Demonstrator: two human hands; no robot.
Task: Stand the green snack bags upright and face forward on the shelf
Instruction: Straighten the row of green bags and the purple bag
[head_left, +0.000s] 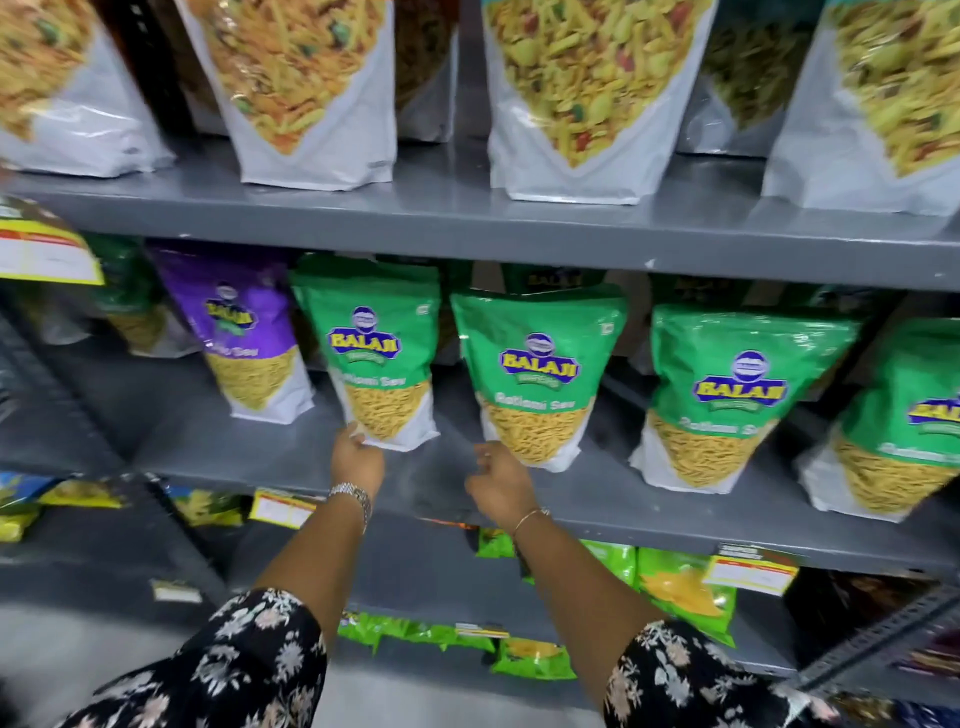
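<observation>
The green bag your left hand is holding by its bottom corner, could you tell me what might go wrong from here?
1. The left hand grips only the bottom corner of the green bag, so its top could tip sideways onto the purple bag.
2. The right hand is close to the second green bag, which stands near the shelf edge; a nudge might pull it off.

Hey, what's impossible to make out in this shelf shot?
Head view:
- Bags behind the front green bags: hidden by the front row and shadowed.
- Rightmost green bag: cut off by the frame edge.
- Price tag: text too small and blurred.
- Left hand fingers: curled behind the bag's corner.
</observation>
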